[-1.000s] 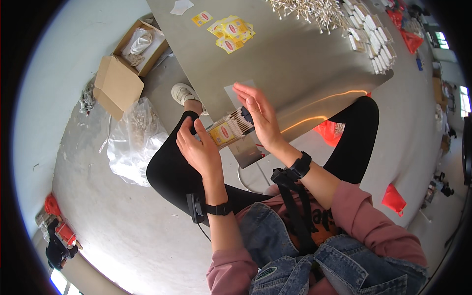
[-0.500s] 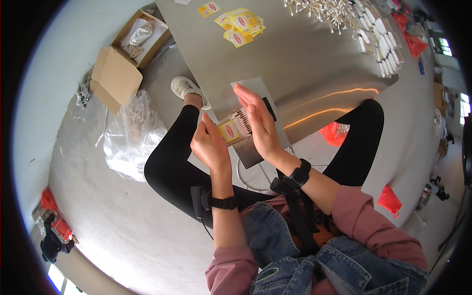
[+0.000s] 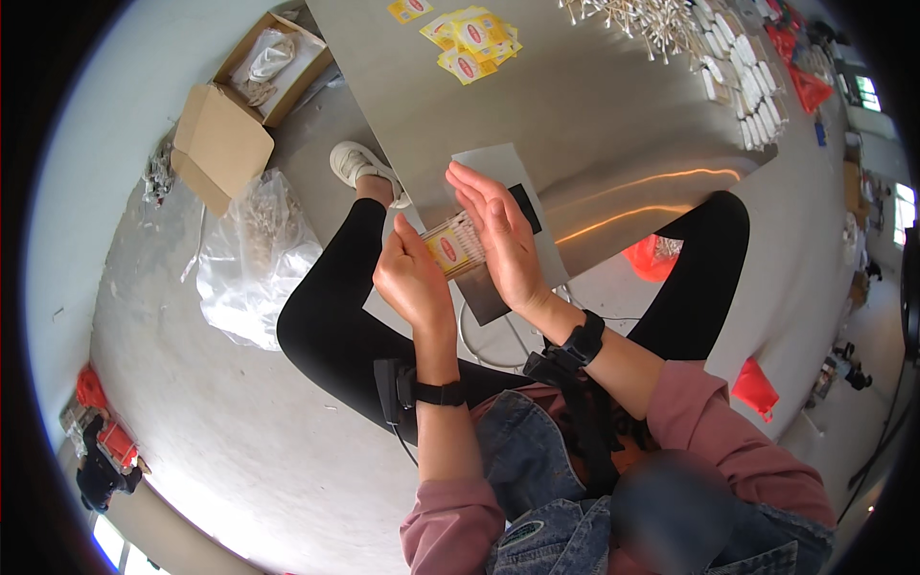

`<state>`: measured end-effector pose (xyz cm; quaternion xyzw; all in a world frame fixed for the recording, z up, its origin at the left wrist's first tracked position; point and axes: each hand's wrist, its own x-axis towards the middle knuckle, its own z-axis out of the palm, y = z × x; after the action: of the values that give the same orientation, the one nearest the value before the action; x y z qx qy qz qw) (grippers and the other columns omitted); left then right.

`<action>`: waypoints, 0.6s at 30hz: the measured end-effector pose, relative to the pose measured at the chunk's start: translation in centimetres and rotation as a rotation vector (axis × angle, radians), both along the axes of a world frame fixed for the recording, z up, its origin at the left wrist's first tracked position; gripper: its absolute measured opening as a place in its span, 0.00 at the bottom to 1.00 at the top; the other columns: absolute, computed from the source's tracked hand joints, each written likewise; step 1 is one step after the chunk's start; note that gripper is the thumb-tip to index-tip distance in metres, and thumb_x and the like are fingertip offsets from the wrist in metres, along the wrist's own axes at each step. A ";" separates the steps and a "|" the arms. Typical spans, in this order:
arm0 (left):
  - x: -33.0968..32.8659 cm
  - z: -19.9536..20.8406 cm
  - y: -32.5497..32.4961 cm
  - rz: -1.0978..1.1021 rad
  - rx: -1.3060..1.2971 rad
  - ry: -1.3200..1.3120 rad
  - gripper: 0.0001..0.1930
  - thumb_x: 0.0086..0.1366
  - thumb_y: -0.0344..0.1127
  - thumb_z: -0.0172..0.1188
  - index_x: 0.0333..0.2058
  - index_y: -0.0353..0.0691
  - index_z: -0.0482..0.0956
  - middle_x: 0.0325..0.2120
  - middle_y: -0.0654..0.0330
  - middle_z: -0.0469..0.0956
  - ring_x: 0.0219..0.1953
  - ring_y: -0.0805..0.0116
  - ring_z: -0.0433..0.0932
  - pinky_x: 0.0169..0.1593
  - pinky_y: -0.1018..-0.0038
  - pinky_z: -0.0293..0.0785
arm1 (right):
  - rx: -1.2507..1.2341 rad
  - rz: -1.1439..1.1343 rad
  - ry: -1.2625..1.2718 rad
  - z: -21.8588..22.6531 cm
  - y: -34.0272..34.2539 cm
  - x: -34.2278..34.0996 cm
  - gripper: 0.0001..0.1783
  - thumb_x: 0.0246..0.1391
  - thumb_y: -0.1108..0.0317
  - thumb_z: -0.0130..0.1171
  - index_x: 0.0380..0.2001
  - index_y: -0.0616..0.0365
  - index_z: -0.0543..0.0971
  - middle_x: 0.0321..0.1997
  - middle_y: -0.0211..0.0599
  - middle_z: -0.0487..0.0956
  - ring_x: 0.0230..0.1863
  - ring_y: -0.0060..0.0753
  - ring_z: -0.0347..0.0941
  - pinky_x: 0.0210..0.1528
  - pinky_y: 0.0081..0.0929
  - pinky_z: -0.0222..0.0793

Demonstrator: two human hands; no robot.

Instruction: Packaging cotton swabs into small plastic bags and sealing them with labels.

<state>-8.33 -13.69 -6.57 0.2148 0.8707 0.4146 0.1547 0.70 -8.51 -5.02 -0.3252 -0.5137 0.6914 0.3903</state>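
A small pack of cotton swabs (image 3: 470, 241) with a yellow and white label card (image 3: 448, 251) on it lies between my two hands. My left hand (image 3: 414, 283) is closed around one end of the pack, thumb pointing up. Flat and with its fingers stretched out, my right hand (image 3: 508, 251) rests its palm against the swab tips at the other end. Part of the pack is hidden behind my left fingers. Just beyond my hands, a grey plate with a black patch (image 3: 491, 158) sits at the table's edge.
On the metal table (image 3: 594, 125) lie a pile of yellow cards (image 3: 474, 43), loose cotton swabs (image 3: 652, 29) and stacked white swab bundles (image 3: 752, 96). An open cardboard box (image 3: 225, 134) and a clear plastic bag (image 3: 254, 278) stand on the floor at left.
My right palm has come in closer against the swab tips, its fingers shifting slightly left. My left hand keeps its grip on the pack. The view has shifted a little.
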 end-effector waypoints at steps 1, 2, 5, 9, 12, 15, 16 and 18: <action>0.0 0.0 0.0 0.003 0.006 0.002 0.26 0.73 0.41 0.53 0.15 0.31 0.68 0.09 0.54 0.62 0.12 0.68 0.55 0.18 0.66 0.55 | -0.038 -0.003 0.039 0.0 0.0 0.0 0.32 0.71 0.48 0.37 0.65 0.63 0.62 0.70 0.45 0.63 0.72 0.38 0.55 0.74 0.37 0.48; 0.0 0.0 0.1 0.001 0.007 0.004 0.26 0.73 0.41 0.53 0.15 0.31 0.68 0.09 0.54 0.62 0.12 0.68 0.55 0.18 0.66 0.55 | -0.037 -0.005 0.041 0.0 0.0 -0.1 0.32 0.71 0.48 0.37 0.65 0.63 0.62 0.70 0.45 0.63 0.72 0.38 0.55 0.74 0.37 0.48; -0.1 0.0 -0.1 -0.002 0.009 0.013 0.27 0.73 0.42 0.54 0.15 0.30 0.69 0.09 0.53 0.63 0.12 0.68 0.56 0.18 0.66 0.56 | -0.038 -0.007 0.048 -0.2 -0.2 -0.2 0.31 0.72 0.48 0.36 0.63 0.64 0.64 0.69 0.45 0.64 0.72 0.37 0.56 0.74 0.37 0.48; -0.2 0.8 0.0 -0.003 -0.095 -0.002 0.25 0.70 0.45 0.56 0.18 0.32 0.71 0.11 0.53 0.68 0.13 0.60 0.67 0.19 0.65 0.61 | -0.072 -0.046 0.021 -0.2 0.5 0.0 0.20 0.69 0.63 0.46 0.58 0.64 0.68 0.63 0.41 0.70 0.66 0.33 0.64 0.68 0.32 0.59; -0.4 1.0 -0.9 -0.071 -0.176 0.129 0.24 0.66 0.49 0.61 0.20 0.34 0.73 0.15 0.55 0.72 0.16 0.55 0.73 0.20 0.64 0.65 | -0.034 -0.028 -0.137 0.2 2.0 1.4 0.15 0.62 0.75 0.53 0.52 0.63 0.72 0.55 0.37 0.73 0.56 0.28 0.71 0.56 0.27 0.69; -0.5 1.3 -0.9 -0.146 -0.223 0.244 0.24 0.61 0.53 0.66 0.21 0.37 0.73 0.18 0.56 0.74 0.18 0.54 0.75 0.21 0.63 0.67 | 0.097 0.025 -0.323 0.6 2.9 1.5 0.16 0.52 0.82 0.58 0.45 0.60 0.74 0.45 0.35 0.75 0.42 0.25 0.72 0.39 0.23 0.72; -0.4 1.4 -0.9 -0.153 -0.251 0.244 0.24 0.58 0.54 0.68 0.21 0.38 0.73 0.19 0.57 0.75 0.18 0.54 0.74 0.21 0.63 0.67 | 0.121 0.058 -0.417 1.0 3.0 1.3 0.16 0.50 0.82 0.59 0.44 0.60 0.74 0.44 0.35 0.76 0.40 0.25 0.72 0.38 0.23 0.71; -0.3 1.2 -1.0 -0.149 -0.227 0.248 0.25 0.58 0.54 0.69 0.21 0.37 0.72 0.19 0.57 0.74 0.18 0.54 0.74 0.21 0.63 0.67 | 0.146 0.094 -0.510 1.2 3.2 1.1 0.17 0.47 0.82 0.60 0.42 0.60 0.73 0.42 0.35 0.76 0.38 0.26 0.72 0.37 0.23 0.70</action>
<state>-8.67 -14.67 -5.40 0.3095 0.9058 0.2716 0.0997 1.81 -5.33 -3.82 -0.4358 -0.6586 0.5654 0.2382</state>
